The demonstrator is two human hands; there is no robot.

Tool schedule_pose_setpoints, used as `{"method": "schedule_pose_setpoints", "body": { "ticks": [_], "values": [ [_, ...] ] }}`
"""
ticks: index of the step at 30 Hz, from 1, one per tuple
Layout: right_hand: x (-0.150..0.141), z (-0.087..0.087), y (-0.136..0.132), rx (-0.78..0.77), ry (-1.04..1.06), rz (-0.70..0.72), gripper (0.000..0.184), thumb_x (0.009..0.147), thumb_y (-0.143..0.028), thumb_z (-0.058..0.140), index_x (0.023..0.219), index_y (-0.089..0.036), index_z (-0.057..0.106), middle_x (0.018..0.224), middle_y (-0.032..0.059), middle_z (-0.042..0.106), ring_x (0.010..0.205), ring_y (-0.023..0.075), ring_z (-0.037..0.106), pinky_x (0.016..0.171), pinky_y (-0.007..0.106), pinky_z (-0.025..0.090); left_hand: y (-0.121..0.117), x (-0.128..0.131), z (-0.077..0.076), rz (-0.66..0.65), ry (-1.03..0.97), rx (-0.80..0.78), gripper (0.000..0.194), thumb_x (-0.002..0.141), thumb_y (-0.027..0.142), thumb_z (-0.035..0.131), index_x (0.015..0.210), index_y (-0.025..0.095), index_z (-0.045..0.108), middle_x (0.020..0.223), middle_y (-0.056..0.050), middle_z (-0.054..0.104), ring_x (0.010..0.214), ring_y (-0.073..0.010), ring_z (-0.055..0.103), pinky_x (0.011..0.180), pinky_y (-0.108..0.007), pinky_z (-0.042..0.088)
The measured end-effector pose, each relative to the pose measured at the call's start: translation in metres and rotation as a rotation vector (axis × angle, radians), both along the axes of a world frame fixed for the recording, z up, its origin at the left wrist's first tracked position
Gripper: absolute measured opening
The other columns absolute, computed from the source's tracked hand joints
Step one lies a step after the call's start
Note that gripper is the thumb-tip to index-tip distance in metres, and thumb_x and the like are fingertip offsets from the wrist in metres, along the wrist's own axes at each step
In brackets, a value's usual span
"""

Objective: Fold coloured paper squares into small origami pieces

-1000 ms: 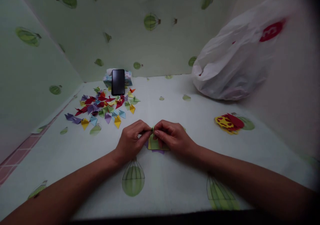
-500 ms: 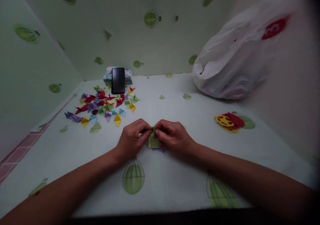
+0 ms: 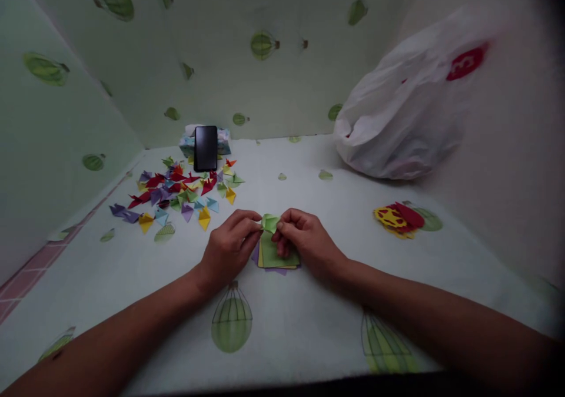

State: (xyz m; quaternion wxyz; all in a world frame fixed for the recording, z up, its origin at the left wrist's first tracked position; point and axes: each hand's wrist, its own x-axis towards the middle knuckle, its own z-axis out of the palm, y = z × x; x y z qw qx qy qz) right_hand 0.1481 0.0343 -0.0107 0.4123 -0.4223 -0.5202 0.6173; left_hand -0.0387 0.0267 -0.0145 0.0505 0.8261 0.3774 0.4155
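A small piece of folded light green paper [image 3: 270,222] is pinched between my two hands. My left hand [image 3: 230,245] grips its left edge between thumb and finger, and my right hand [image 3: 309,241] has its right edge the same way. Just below lies a stack of square paper sheets [image 3: 278,254], green on top with yellow and purple edges sticking out. The right hand's curled fingers hang over the upper right part of this stack.
Many-coloured folded paper cranes [image 3: 176,191] are heaped at the back left. A black phone [image 3: 205,148] leans on a tissue box [image 3: 224,141] behind them. Yellow and red cut-out shapes [image 3: 397,218] lie to the right, before a white plastic bag [image 3: 397,108].
My hands have moved slightly apart, and the green paper between the fingertips now shows wider and opened out. The whole view has shifted a little.
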Motion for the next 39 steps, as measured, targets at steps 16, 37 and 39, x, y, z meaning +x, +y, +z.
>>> {"method": "schedule_pose_setpoints", "body": {
  "ticks": [16,37,39],
  "values": [
    [0.005,0.016,-0.006,-0.007,-0.234,0.134,0.029,0.084,-0.031,0.057,0.059,-0.02,0.045,0.046,-0.0046,0.049,0.038,0.0082,0.044,0.039,0.021,0.032,0.007,-0.001,0.004,-0.118,-0.64,-0.927,0.01,0.085,0.023,0.067,0.086,0.016,0.059,0.063,0.002,0.067,0.058,-0.012,0.067,0.06,-0.022,0.055],
    [0.011,0.001,0.001,-0.076,0.089,0.249,0.022,0.085,-0.036,0.069,0.081,-0.018,0.057,0.058,-0.0052,0.056,0.044,0.0063,0.049,0.042,0.018,0.036,0.002,0.003,0.008,-0.319,-0.857,-1.327,0.02,0.08,0.027,0.075,0.089,0.012,0.065,0.07,0.001,0.065,0.061,-0.0081,0.06,0.063,-0.021,0.049],
    [0.011,-0.001,0.001,-0.071,0.099,0.251,0.023,0.086,-0.037,0.069,0.081,-0.018,0.057,0.058,-0.0051,0.057,0.044,0.0063,0.048,0.042,0.018,0.036,0.002,0.004,0.008,-0.312,-0.855,-1.333,0.02,0.078,0.025,0.076,0.09,0.012,0.065,0.069,0.001,0.065,0.061,-0.008,0.06,0.062,-0.021,0.049]
  ]
}}
